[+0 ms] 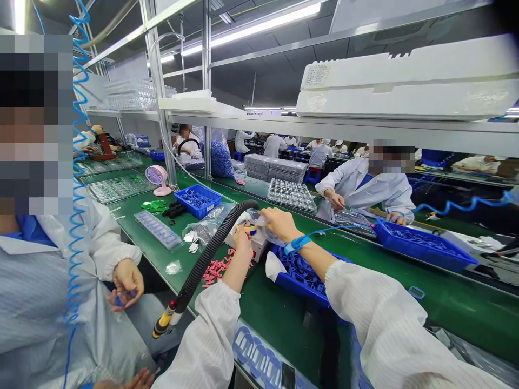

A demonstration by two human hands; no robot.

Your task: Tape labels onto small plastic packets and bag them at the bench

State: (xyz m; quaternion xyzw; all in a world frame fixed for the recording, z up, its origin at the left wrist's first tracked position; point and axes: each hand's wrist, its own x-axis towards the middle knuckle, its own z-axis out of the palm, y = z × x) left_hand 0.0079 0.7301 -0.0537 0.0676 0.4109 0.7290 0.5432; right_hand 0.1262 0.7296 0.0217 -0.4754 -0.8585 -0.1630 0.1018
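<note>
My left hand (243, 239) and my right hand (279, 222) meet over a small white machine (256, 247) on the green bench. Both pinch a clear plastic bag (264, 227). A small yellowish piece shows at the left fingertips. A blue strap (297, 244) with a coiled blue cord circles my right wrist. Right below my right forearm stands a blue bin (302, 273) holding blue plastic parts. Pink small parts (217, 268) lie scattered by my left forearm.
A black corrugated hose (211, 254) arcs over the bench at my left. A co-worker at left holds a small blue part (124, 296). Another person across the bench (365, 186) works by a blue bin (421, 246). Clear trays (291, 194), a pink fan (157, 178) and a further blue bin (198, 200) sit beyond.
</note>
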